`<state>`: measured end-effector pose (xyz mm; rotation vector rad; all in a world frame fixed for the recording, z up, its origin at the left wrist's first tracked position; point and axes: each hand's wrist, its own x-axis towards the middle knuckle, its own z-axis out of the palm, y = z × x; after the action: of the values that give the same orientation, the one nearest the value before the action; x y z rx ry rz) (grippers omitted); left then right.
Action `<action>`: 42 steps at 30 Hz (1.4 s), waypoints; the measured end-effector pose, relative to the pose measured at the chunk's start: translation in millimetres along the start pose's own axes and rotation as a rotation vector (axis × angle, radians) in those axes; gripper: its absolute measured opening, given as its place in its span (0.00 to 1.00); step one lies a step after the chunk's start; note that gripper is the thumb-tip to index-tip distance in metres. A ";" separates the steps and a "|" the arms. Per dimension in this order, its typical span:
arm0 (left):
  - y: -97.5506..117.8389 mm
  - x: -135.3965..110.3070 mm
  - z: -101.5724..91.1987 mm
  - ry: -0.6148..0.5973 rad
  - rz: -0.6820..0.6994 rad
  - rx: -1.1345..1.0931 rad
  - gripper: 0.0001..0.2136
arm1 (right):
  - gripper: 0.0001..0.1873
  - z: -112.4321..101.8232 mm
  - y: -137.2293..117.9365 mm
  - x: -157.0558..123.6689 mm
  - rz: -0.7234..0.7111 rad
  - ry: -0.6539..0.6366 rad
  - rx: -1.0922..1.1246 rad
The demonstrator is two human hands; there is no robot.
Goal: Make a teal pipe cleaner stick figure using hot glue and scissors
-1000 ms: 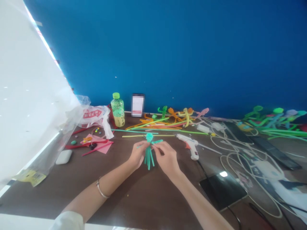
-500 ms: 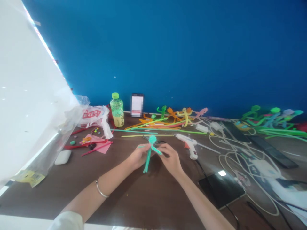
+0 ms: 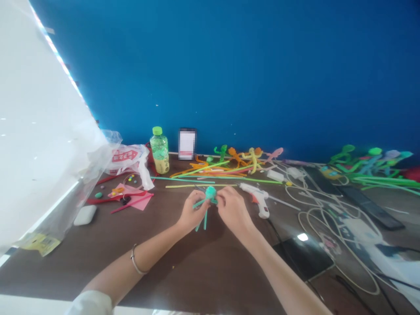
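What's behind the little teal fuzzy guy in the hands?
Just behind the teal pipe-cleaner figure lies a long yellow pipe cleaner. The left hand and right hand cover the figure's middle, so that part cannot be seen.

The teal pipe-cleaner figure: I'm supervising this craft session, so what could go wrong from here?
The white glue gun lies close beside the right hand, its nozzle pointing toward it. If it is hot, which the picture cannot show, a careless brush could burn. The teal pipe-cleaner figure is pinched between the right hand and the left hand, with thin strands sticking out loose, so one might slip or bend out of shape.
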<state>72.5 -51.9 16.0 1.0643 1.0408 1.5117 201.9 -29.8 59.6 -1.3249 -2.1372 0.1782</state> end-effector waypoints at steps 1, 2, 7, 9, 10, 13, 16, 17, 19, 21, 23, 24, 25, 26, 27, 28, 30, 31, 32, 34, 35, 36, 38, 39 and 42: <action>1.6 -0.7 0.2 0.018 0.014 0.013 0.06 | 0.11 3.7 -3.6 -2.6 0.004 0.039 0.014; 2.6 -1.2 -0.1 0.038 0.026 0.029 0.05 | 0.11 7.4 -6.8 -5.4 0.002 0.074 0.034; -1.5 -1.3 -4.0 0.104 0.035 0.102 0.04 | 0.10 26.0 -12.7 -20.6 -0.080 0.220 0.129; -4.5 -1.3 -4.0 0.099 -0.009 0.029 0.05 | 0.09 31.9 -10.2 -26.5 -0.137 0.278 0.160; -5.4 -1.5 -3.4 0.086 -0.051 -0.047 0.06 | 0.09 34.1 -8.3 -29.0 -0.161 0.301 0.178; -6.2 -2.3 -0.3 0.019 -0.222 -0.333 0.08 | 0.10 37.6 -2.2 -34.6 -0.169 0.333 0.253; -5.9 -2.6 1.1 -0.063 -0.361 -0.503 0.09 | 0.07 36.8 2.2 -36.6 -0.053 0.333 0.362; -6.0 -2.4 0.9 -0.088 -0.389 -0.530 0.09 | 0.06 36.0 3.4 -36.6 0.003 0.315 0.411; -6.7 -1.6 0.0 -0.131 -0.423 -0.572 0.09 | 0.05 34.6 5.6 -35.9 0.110 0.241 0.550; -7.6 -0.7 -0.7 -0.146 -0.432 -0.606 0.09 | 0.05 34.1 8.3 -34.5 0.197 0.157 0.724; -8.2 -0.2 -0.6 -0.139 -0.427 -0.618 0.09 | 0.06 35.0 11.4 -32.9 0.267 0.103 0.875; -8.4 -0.2 -0.4 -0.131 -0.420 -0.615 0.09 | 0.07 35.8 12.9 -32.2 0.299 0.089 0.929; -8.6 -0.4 -0.1 -0.121 -0.414 -0.607 0.09 | 0.08 36.7 14.3 -31.7 0.329 0.083 0.966; -8.8 -0.7 0.3 -0.110 -0.410 -0.600 0.09 | 0.08 37.5 15.4 -31.4 0.353 0.077 0.991; -9.0 -1.0 0.6 -0.097 -0.407 -0.595 0.09 | 0.08 38.2 16.2 -31.4 0.369 0.074 1.001; -9.3 -1.2 0.9 -0.084 -0.406 -0.597 0.09 | 0.08 38.8 16.7 -31.6 0.378 0.074 1.000; -10.1 -1.5 1.4 -0.068 -0.414 -0.614 0.09 | 0.08 39.7 16.9 -32.9 0.378 0.083 0.978; -10.5 -1.5 1.5 -0.065 -0.422 -0.631 0.09 | 0.08 40.3 16.9 -33.8 0.376 0.088 0.969; -11.1 -1.5 1.6 -0.069 -0.431 -0.649 0.08 | 0.08 41.2 17.0 -34.8 0.374 0.092 0.967; -12.1 -1.1 1.3 -0.094 -0.452 -0.687 0.07 | 0.08 43.8 17.6 -36.8 0.374 0.093 0.983; -12.6 -0.9 0.9 -0.113 -0.459 -0.705 0.07 | 0.08 45.2 18.2 -37.5 0.375 0.086 0.998; -13.0 -0.6 0.2 -0.136 -0.463 -0.720 0.07 | 0.08 46.3 19.0 -37.9 0.377 0.071 1.017; -13.0 -0.2 -1.6 -0.190 -0.474 -0.738 0.07 | 0.08 46.2 20.4 -37.1 0.375 0.017 1.053; -12.5 -0.1 -2.8 -0.213 -0.487 -0.742 0.07 | 0.08 44.5 21.0 -35.9 0.368 -0.020 1.063; -8.8 0.3 -6.2 -0.274 -0.567 -0.740 0.06 | 0.07 32.8 21.4 -29.2 0.276 -0.115 1.015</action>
<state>68.5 -50.8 6.0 0.3812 0.4538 1.0920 209.1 -37.7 12.0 -0.9554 -1.5187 1.2756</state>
